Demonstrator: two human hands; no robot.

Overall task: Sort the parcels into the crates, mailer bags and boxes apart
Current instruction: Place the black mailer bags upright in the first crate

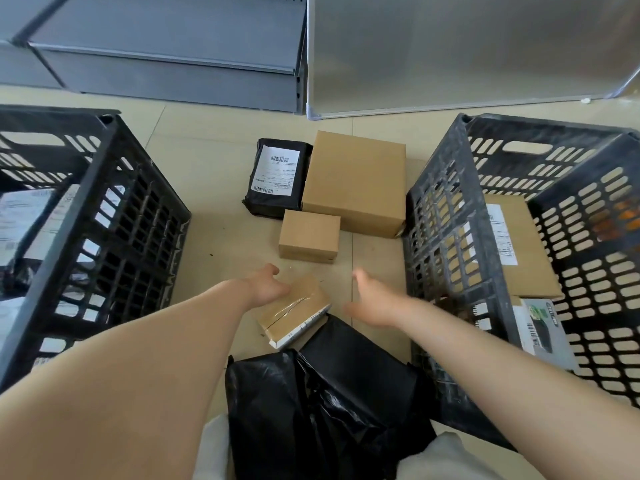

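Note:
My left hand [266, 285] grips the left end of a small taped cardboard box [298, 310], which lies tilted on the floor against black mailer bags [329, 393] in the foreground. To the box's right my right hand [374, 299] hovers open, apart from it. Farther ahead lie a small plain box [309, 235], a large plain box [355, 181] and a black mailer bag with a white label [275, 174]. The left black crate [104, 216] holds labelled mailer bags [20, 220]. The right black crate [450, 237] holds a flat cardboard box [519, 244] and a printed box [540, 330].
The parcels lie on a beige tiled floor [214, 188] between the two crates. Grey metal shelving [166, 57] stands at the back left, and a metal-framed panel [467, 53] at the back right.

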